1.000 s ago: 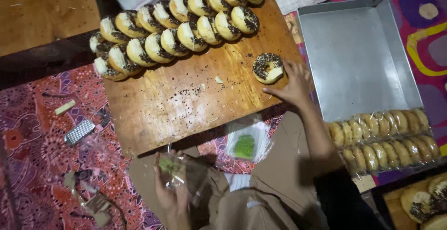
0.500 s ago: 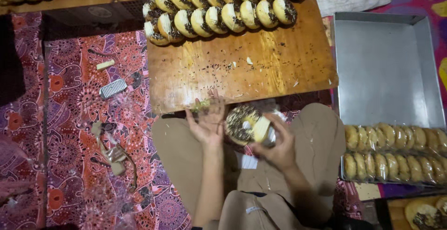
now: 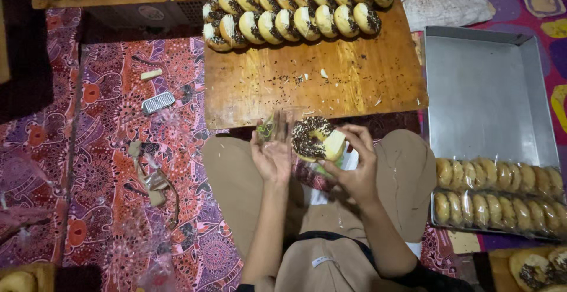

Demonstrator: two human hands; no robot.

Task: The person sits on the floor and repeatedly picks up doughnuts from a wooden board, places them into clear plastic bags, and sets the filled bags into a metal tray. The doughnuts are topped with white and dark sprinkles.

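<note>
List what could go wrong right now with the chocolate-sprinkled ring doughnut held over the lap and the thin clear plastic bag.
1. The right hand pinches the chocolate-sprinkled ring doughnut by its edge; sprinkles may shed onto the tan trousers, as crumbs already dot the wooden board.
2. The thin clear plastic bag in the left hand looks limp; its mouth might fold shut and smear the topping.
3. A slip could drop the doughnut onto the patterned cloth.

Choc-sprinkled donut [image 3: 315, 138] w/ clear plastic bag [image 3: 269, 129], above lap
</note>
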